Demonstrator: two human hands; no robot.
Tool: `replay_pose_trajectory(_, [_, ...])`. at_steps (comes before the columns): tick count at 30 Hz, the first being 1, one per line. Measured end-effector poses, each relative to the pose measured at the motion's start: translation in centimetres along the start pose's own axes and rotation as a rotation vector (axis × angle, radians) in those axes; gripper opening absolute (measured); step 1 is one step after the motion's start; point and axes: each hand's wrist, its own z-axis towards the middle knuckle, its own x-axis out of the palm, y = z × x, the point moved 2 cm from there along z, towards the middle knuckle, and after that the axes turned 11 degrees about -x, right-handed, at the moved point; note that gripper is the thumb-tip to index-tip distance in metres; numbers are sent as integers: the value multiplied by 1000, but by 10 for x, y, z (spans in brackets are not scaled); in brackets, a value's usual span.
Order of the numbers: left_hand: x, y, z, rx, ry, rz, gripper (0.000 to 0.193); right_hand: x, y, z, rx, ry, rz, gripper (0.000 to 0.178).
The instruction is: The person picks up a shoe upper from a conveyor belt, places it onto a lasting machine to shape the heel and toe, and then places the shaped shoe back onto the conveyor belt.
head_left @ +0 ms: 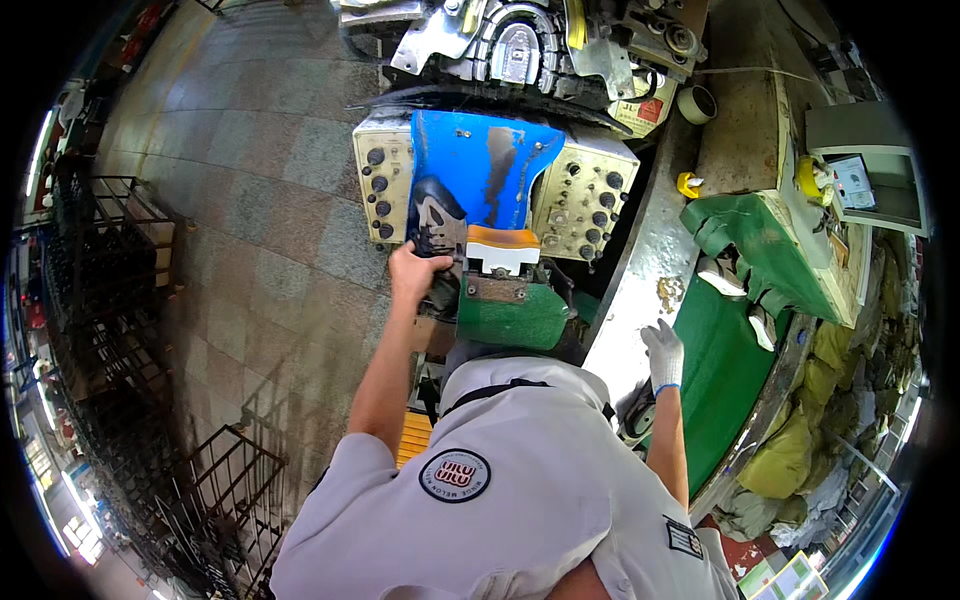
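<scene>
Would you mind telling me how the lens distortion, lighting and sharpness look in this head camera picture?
Head view: strong fisheye bending, so the metal table edge curves and the corners go black; light is even on the blue panel, with glare along the metal; the bare left hand and gloved right hand are fairly sharp, while the racks near the rim are dim and smeared.

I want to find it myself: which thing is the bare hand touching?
Find the big blue panel between two cream knob boxes. Just below its left corner, the left hand grips a dark shoe piece, black with pale patches, beside an orange-and-white block.
</scene>
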Motion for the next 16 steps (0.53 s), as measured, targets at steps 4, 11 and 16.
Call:
replay_pose_trajectory(4, [-65, -113, -42, 196, 153, 80, 37, 16, 70, 5, -84, -8, 350, 73])
replay_pose_trajectory(11, [-95, -223, -105, 308, 425, -95, 52, 79, 239, -13, -434, 343, 961, 85])
replay_pose_trajectory(16, [17, -181, -128, 43, 921, -900, 60, 112, 270, -24, -616, 347, 788, 97])
